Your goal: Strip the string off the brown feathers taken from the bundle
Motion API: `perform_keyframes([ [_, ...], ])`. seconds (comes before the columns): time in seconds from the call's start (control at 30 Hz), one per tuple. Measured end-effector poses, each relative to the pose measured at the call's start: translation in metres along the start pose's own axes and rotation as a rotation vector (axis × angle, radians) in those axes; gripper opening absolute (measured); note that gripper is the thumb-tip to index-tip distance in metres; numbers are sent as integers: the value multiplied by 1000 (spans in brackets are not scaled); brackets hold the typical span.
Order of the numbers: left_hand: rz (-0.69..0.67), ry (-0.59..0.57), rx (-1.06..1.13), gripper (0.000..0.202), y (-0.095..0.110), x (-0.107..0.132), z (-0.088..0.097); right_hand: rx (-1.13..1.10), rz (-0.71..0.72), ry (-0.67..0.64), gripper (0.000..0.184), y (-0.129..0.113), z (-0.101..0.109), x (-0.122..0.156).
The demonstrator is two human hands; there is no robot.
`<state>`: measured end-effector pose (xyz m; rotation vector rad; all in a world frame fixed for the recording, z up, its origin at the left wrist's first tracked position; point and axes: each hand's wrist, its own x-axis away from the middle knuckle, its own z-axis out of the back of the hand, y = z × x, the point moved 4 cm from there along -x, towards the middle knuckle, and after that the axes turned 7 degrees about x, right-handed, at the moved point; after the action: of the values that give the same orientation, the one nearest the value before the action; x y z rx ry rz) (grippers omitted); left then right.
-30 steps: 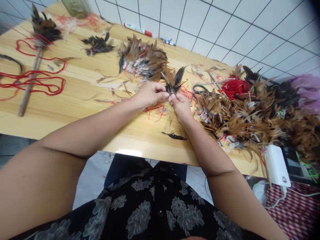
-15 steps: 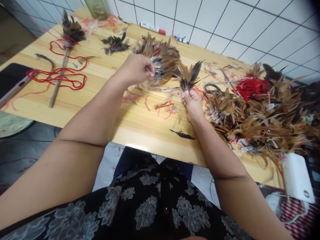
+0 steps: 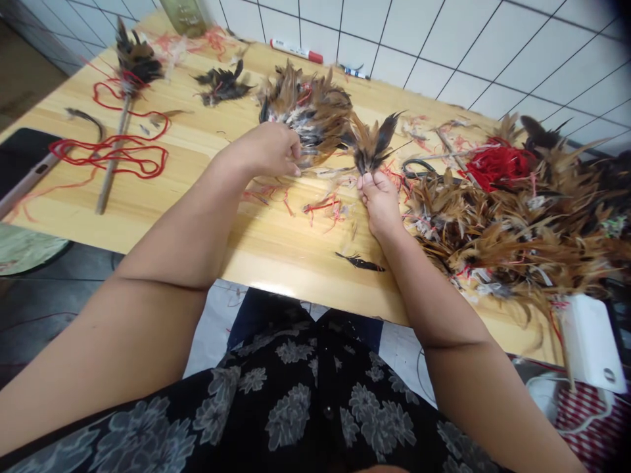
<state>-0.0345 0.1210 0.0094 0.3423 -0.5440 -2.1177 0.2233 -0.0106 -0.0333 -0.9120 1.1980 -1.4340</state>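
My right hand (image 3: 379, 200) pinches a small bunch of brown and black feathers (image 3: 372, 144) at its base, the tips pointing up and fanned out. My left hand (image 3: 276, 150) is at the near edge of a heap of brown feathers (image 3: 315, 108) in the middle of the table. Its fingers are curled together, and whatever they may hold is hidden. Red thread scraps (image 3: 328, 207) lie between the hands. A single dark feather (image 3: 359, 263) rests near the front edge. To the left, a stick (image 3: 116, 154) has dark feathers bound at its top and loose red string (image 3: 142, 157) across it.
A large feather pile (image 3: 513, 236) covers the table's right side, with a red string bundle (image 3: 497, 164) behind it. A phone (image 3: 29, 164) lies at the left edge. Markers (image 3: 296, 50) lie by the tiled wall. A white device (image 3: 594, 341) stands at the right corner.
My left hand has come slightly down and toward me along the near edge of the heap. My right hand still holds the feather bunch in about the same place.
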Motion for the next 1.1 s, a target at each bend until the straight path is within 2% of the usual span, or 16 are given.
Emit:
perform_keyframes([
  [0.07,-36,41,-13,26,13,2,0,0,-6,5,53,-1,0,0],
  [0.17,-192,101,8,12,37,8,-4,-3,9,19,55,0,0,0],
  [0.23,-281,73,21,14,51,12,-14,-3,32,19,57,1,0,-1],
  [0.3,-309,37,27,19,60,14,-27,-6,58,12,59,4,0,-1],
  [0.5,-223,84,-68,16,61,12,-50,16,61,-10,61,8,0,-4],
  [0.67,-181,132,-60,10,54,9,-45,27,64,-20,60,7,0,-4],
  [0.77,-184,190,137,5,55,8,-38,31,66,-12,59,7,0,-3],
  [0.83,-151,210,404,7,57,7,-36,34,56,-7,59,8,0,-3],
  [1.0,-30,113,1154,29,74,9,-52,58,35,-3,58,8,-1,-2],
  [1.1,17,114,1339,35,85,12,-61,93,38,-5,58,8,-3,-2],
])
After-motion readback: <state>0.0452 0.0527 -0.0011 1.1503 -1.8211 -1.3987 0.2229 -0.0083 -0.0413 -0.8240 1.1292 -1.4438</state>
